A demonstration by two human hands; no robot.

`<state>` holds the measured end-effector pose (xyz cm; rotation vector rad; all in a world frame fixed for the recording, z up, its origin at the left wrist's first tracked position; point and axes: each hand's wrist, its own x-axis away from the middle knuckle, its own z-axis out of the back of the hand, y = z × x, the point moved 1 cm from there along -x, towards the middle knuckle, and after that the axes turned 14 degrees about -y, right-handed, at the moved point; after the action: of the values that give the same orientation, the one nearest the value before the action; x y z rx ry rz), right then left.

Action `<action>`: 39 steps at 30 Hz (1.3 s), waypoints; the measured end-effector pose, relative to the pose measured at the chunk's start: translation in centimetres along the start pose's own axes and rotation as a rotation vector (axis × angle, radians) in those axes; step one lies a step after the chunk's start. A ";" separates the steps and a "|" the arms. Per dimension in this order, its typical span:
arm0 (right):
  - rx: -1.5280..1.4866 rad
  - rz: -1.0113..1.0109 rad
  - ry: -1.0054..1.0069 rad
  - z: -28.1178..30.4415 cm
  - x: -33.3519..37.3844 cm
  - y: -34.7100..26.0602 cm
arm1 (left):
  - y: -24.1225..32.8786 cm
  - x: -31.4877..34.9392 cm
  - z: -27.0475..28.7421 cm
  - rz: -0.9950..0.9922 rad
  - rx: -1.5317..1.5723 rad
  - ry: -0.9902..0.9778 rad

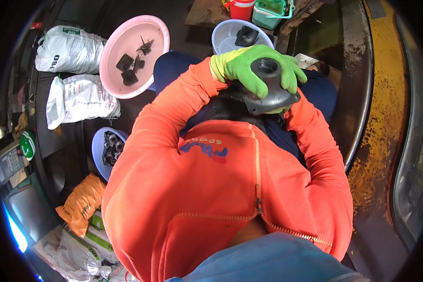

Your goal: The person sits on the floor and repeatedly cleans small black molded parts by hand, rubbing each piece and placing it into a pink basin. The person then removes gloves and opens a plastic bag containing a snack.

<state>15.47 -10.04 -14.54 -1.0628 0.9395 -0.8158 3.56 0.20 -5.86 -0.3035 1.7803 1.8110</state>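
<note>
1. Blue cloth (272, 261), lower centre of frame, nearest the lens. Risk: if it rides up, it would cut off more of the view.

2. White sack (68, 49), upper left, beside the pink basin. Judgement: a slump to the right could push the basin.

3. Bluish tub (97, 149), left of centre, close to the left sleeve (169, 105); dark pieces (113, 146) fill it. A backward swing of that elbow might knock it and spill them.

4. Pink basin (120, 47), upper left of centre, with a few loose dark pieces (129, 70). Its rim is near the trousered knee (171, 68); a shifted leg could jolt it.

5. Pale blue basket (223, 38), upper centre, one black piece (246, 35) inside, just beyond the gloves. Risk: a wide reach could catch its rim.

6. Left hand (246, 68), green glove, curled over the black part (278, 97), thumb and fingers astride its round collar. Possible slip if the glove slides on the smooth surface.

7. Black part: upper right of centre, flange tilted towards the wearer. Its corner could snag glove or sleeve.

8. Right hand (280, 111): mostly hidden beneath the part; grip cannot be told. If support there is slight, the part could tip.
</note>
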 end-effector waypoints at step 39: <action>-0.165 -0.299 0.548 4.4 -4.5 -2.0 | -3.5 3.4 -1.3 -0.397 0.947 0.946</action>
<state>17.59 -5.06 -10.73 -1.1619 1.3420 -1.3371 2.41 -0.46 -10.75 -1.1168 2.6872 0.3743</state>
